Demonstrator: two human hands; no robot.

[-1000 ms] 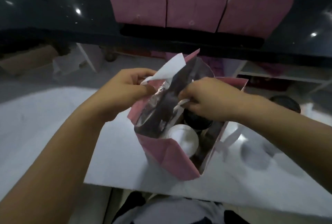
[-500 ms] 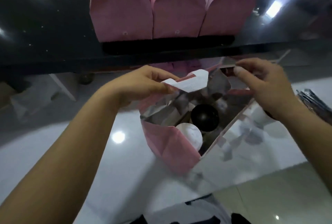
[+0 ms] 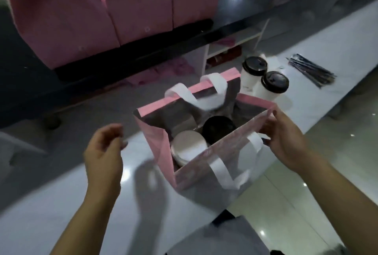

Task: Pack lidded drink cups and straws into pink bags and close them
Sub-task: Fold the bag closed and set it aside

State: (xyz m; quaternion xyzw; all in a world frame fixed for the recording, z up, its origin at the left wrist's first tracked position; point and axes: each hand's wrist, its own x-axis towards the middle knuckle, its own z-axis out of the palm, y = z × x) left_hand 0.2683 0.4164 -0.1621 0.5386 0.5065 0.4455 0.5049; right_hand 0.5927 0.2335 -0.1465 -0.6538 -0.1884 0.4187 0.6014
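Head view: I see a pink bag (image 3: pixel 204 175) standing open on the white counter (image 3: pixel 61 203), its handles flopped over. Inside, side by side, sit a white-lid cup (image 3: pixel 189 148) and a black-lid cup (image 3: pixel 218 129). The right hand (image 3: pixel 286 138) pinches the bag's near rim at its right corner, thumb on top and fingers curled under. The left hand (image 3: pixel 104 152) hangs just left of the bag with its fingers loosely bent, holding nothing and touching nothing. I judge this bag loaded with cups but not yet closed. Two spare cups (image 3: pixel 274 81) wait just behind it and straws (image 3: pixel 312 72) lie further right, so more packing seems left. Three shut bags (image 3: pixel 133 9) on the dark shelf (image 3: pixel 30 82) behind look finished. I cannot tell whether a straw is in the bag. Its walls hide the cup bodies, the shut bags are cut off at the top, and the left fingertips are blurred
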